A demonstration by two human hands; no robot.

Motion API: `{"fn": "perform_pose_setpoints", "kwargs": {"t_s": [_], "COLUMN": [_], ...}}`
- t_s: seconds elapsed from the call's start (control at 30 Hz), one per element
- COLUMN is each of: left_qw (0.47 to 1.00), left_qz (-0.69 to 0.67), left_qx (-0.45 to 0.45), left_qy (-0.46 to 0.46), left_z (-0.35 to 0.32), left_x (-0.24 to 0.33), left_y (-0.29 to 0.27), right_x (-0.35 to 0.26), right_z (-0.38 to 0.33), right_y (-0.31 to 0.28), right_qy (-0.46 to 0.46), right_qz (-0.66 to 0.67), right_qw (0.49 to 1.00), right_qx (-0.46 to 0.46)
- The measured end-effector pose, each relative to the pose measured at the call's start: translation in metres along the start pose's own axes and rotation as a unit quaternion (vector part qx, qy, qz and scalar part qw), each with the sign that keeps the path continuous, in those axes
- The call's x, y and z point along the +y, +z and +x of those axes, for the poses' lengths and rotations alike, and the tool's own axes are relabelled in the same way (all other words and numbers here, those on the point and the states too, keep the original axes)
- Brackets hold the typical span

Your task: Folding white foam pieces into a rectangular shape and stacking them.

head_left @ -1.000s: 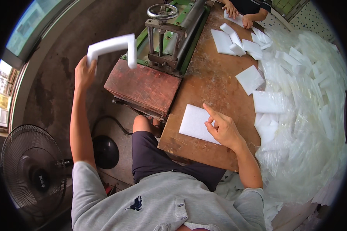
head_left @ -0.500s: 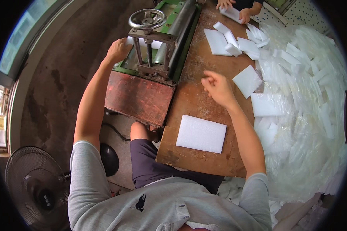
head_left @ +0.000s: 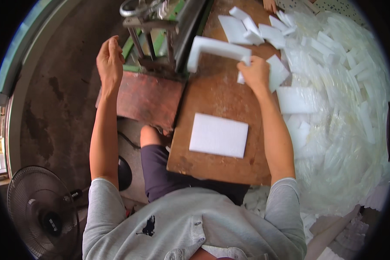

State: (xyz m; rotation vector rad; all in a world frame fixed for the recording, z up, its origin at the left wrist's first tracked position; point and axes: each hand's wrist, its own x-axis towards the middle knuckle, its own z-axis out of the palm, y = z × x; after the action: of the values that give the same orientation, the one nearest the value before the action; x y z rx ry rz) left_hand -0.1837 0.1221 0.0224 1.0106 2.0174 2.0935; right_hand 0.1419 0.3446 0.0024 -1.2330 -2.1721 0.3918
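A white U-shaped foam piece [head_left: 221,47] hangs above the wooden table, and my right hand [head_left: 255,74] is closed on its right-hand end. Off to the left, my left hand [head_left: 110,65] is raised beside the green machine [head_left: 130,45], apart from it, with its fingers loosely stretched and nothing in them. A flat white foam sheet [head_left: 219,135] lies on the near part of the table, between my forearms.
Loose foam pieces [head_left: 234,30] lie at the table's far end, near another person's hand [head_left: 270,5]. Clear plastic bags [head_left: 333,151] full of foam fill the right side. A reddish board [head_left: 145,95] fronts the machine; a fan [head_left: 43,212] stands lower left.
My left hand has come away from the machine's side. My right hand, empty before, now grips the U-shaped foam over the table. The view has shifted, and the machine sits higher in it.
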Motion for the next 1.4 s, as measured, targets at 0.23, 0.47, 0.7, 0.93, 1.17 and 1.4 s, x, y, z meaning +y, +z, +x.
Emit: {"fn": "perform_pose_setpoints", "kwargs": {"t_s": [0.23,0.47,0.7,0.93,1.17,1.4], "left_qw": [0.976,0.951,0.95,0.95,0.952,0.949], "left_qz": [0.008,0.16,0.188,0.178,0.172,0.192], "left_qx": [-0.192,-0.263,-0.251,-0.252,-0.251,-0.247], "left_qy": [-0.103,0.035,0.021,0.041,0.026,0.024], "left_z": [-0.161,-0.205,-0.222,-0.225,-0.226,-0.231], "left_x": [0.096,0.087,0.07,0.062,0.058,0.058], "left_y": [0.035,0.056,0.05,0.05,0.051,0.052], "right_x": [-0.008,-0.014,-0.002,-0.002,-0.007,0.0], "right_z": [-0.145,-0.198,-0.208,-0.209,-0.209,-0.211], "right_y": [-0.091,-0.096,-0.084,-0.085,-0.085,-0.075], "right_qy": [0.062,0.083,0.052,0.03,0.031,0.031], "right_qz": [0.119,0.169,0.128,0.112,0.099,0.095], "right_qw": [0.99,0.981,0.988,0.991,0.992,0.993], "right_qx": [-0.043,-0.052,-0.071,-0.065,-0.07,-0.055]}}
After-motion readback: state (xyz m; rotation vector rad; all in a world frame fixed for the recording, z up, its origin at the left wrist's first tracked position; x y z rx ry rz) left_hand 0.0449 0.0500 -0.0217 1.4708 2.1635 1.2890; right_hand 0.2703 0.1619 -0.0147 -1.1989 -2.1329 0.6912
